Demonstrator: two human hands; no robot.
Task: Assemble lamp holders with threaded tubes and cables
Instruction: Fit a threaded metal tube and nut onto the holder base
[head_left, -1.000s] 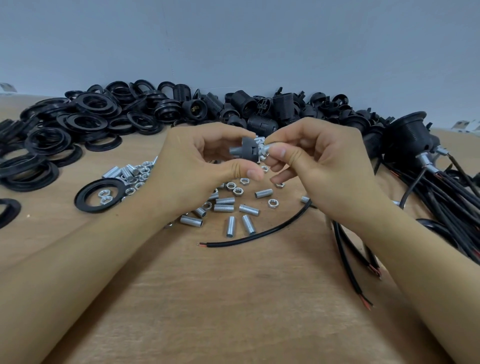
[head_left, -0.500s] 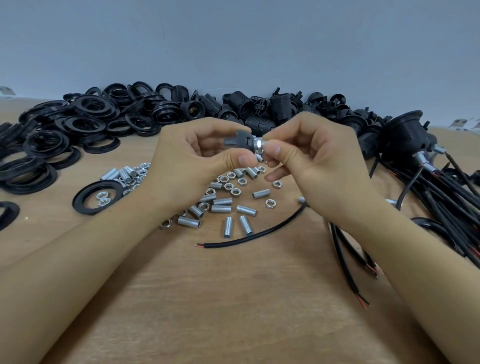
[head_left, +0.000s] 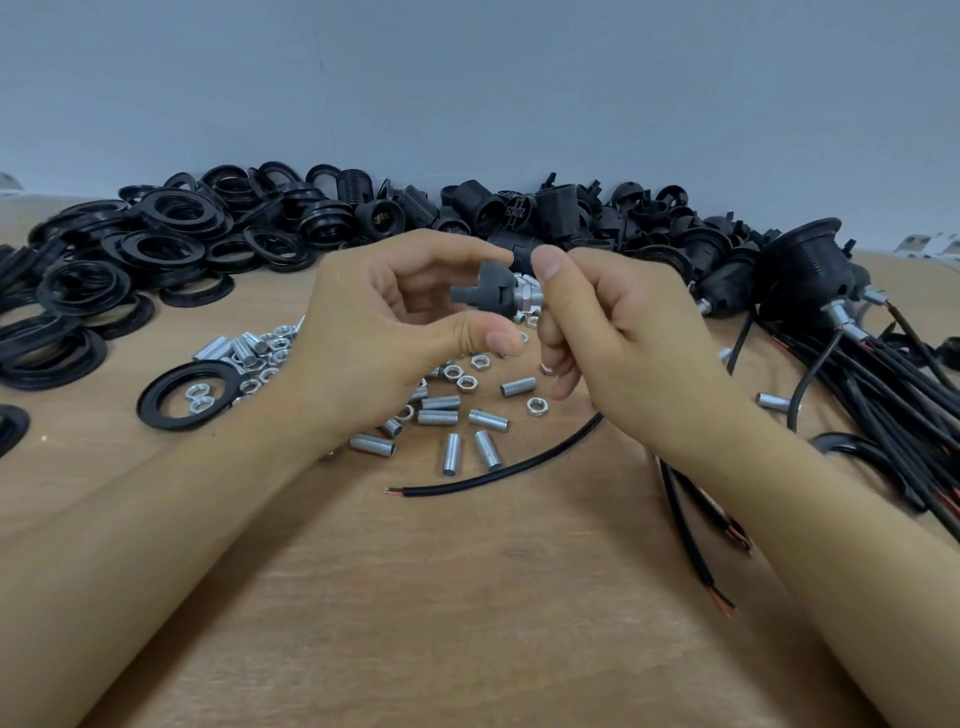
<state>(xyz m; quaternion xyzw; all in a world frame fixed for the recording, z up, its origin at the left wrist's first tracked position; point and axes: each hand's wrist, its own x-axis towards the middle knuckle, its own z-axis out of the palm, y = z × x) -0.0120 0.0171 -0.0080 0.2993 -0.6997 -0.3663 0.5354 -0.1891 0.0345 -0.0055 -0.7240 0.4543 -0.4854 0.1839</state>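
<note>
Threading was the step in hand: my left hand (head_left: 395, 332) pinched the black cap (head_left: 480, 291) between thumb and forefinger, raised above the table (head_left: 467, 597), while my right hand (head_left: 618, 332) pinched the tube (head_left: 527, 299) at the cap's end. I judged that holding the tube square to the cap and turning lightly would avoid cross-threading.

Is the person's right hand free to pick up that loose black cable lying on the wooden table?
Probably not right away. The right hand is pinching the silver threaded tube on the black lamp holder cap. The loose black cable lies uncovered just below, so nothing else blocks it.
</note>
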